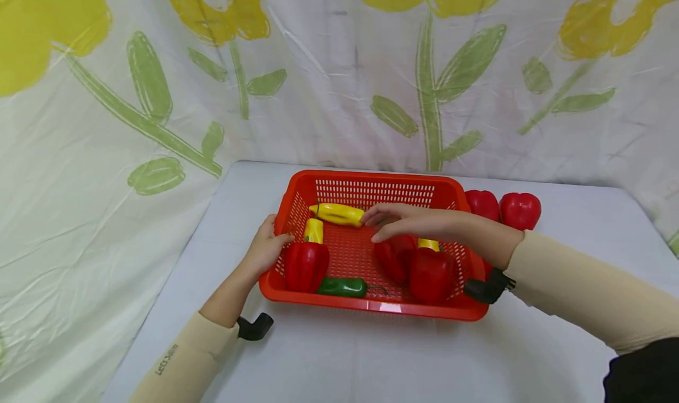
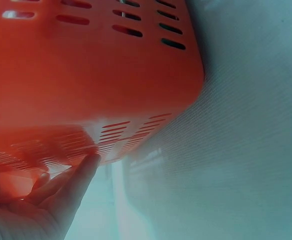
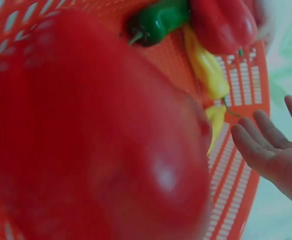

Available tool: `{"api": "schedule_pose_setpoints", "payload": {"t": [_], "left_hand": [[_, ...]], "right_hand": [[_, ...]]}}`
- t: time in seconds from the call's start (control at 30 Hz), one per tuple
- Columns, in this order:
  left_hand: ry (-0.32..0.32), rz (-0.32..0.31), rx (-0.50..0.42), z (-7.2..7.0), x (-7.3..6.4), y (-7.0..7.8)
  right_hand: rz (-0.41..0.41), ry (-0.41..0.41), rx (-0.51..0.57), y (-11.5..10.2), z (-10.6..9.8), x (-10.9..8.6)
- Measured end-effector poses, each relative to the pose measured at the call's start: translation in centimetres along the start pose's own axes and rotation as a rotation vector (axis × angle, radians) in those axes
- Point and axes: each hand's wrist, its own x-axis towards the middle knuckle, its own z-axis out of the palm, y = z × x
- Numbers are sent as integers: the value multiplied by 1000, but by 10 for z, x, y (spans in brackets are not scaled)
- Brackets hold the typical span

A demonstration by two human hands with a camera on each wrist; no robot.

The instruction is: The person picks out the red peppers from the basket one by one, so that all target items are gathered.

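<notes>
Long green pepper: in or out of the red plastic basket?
In: the green pepper lies inside the red basket, beside a blocky red pepper, in head and right wrist views.

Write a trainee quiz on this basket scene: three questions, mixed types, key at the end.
1. Which hand grips the basket?
2. Fill in, near or far: in the head view, the green pepper lies along the basket's ____ side.
3. The right hand is:
A) gripping the green pepper
B) open, holding nothing
C) clenched into a fist

Key: 1. The left hand. 2. near. 3. B.
</notes>
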Motion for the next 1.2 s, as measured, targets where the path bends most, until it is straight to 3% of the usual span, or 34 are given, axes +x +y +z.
{"api": "schedule_pose_setpoints", "payload": {"t": [0.23, 0.63, 0.9, 1.2], "left_hand": [[9, 3, 14, -1, 1, 0], [19, 11, 24, -3, 2, 1], [20, 16, 19, -3, 1, 1], [19, 26, 21, 0, 1, 0]], "right_hand": [[40, -53, -36, -18, 14, 17], [122, -101, 38, -31, 38, 50], [196, -163, 44, -40, 47, 60], [211, -148, 9, -42, 53, 67]]}}
